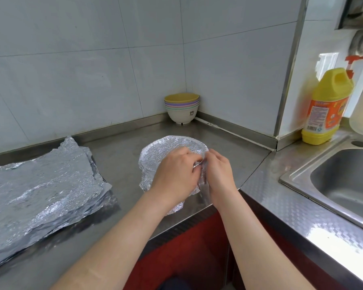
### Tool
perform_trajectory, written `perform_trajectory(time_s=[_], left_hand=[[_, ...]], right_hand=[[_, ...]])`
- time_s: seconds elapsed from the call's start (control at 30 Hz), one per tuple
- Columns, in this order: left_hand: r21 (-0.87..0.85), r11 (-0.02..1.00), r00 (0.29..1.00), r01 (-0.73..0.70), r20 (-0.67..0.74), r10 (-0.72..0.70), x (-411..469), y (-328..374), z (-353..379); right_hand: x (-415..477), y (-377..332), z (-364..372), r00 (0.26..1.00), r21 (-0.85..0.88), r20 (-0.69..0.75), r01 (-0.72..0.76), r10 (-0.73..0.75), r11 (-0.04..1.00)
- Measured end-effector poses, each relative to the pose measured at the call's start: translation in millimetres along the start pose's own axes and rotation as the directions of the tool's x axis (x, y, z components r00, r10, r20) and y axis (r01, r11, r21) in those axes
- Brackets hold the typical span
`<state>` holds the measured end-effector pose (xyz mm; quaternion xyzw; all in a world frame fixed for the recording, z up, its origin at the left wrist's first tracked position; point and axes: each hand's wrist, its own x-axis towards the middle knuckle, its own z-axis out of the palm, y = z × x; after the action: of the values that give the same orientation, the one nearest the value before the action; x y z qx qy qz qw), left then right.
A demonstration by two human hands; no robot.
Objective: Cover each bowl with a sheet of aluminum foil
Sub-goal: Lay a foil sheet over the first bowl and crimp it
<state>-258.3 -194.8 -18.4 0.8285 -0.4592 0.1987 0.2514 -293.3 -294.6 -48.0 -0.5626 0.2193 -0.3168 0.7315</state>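
Observation:
A bowl wrapped in aluminum foil (pixel 166 152) stands on the steel counter near its front edge; the bowl itself is hidden under the foil. My left hand (pixel 175 174) lies over the foil's near right side with its fingers curled on a fold. My right hand (pixel 217 173) pinches the same foil fold at the bowl's right rim, close against the left hand. A stack of several coloured bowls (pixel 181 107) sits uncovered in the back corner. Loose foil sheets (pixel 42 185) lie piled on the counter to the left.
A yellow detergent pump bottle (pixel 327 107) stands at the right by the wall. A steel sink (pixel 344 178) lies at the far right. The counter (pixel 117 155) meets tiled walls behind. Red cabinet fronts show below the counter's front edge.

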Motion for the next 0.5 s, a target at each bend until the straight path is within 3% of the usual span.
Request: perform_trajectory(time_s=[0.17,0.27,0.37,0.43,0.5], left_hand=[[-0.042,0.999,1.0,0.022,0.012,-0.022,9,4,5],[-0.129,0.991,1.0,0.025,-0.01,-0.026,14,-3,-8],[-0.072,0.992,0.991,0.102,-0.078,-0.107,32,-34,-30],[-0.006,0.973,0.973,0.23,0.022,-0.23,45,-60,-38],[-0.016,0.943,0.923,0.333,0.211,-0.322,46,-77,-35]], right_hand=[[-4,-12,1,0.999,-0.065,0.034,-0.022,0.024,0.998],[1,-19,-3,0.999,-0.196,0.007,-0.043,0.045,0.98],[11,-26,3,0.999,-0.357,-0.02,-0.033,0.027,0.934],[22,-26,10,1.0,-0.474,-0.019,-0.016,0.009,0.88],[34,-22,14,1.0,-0.556,-0.017,-0.019,0.011,0.831]])
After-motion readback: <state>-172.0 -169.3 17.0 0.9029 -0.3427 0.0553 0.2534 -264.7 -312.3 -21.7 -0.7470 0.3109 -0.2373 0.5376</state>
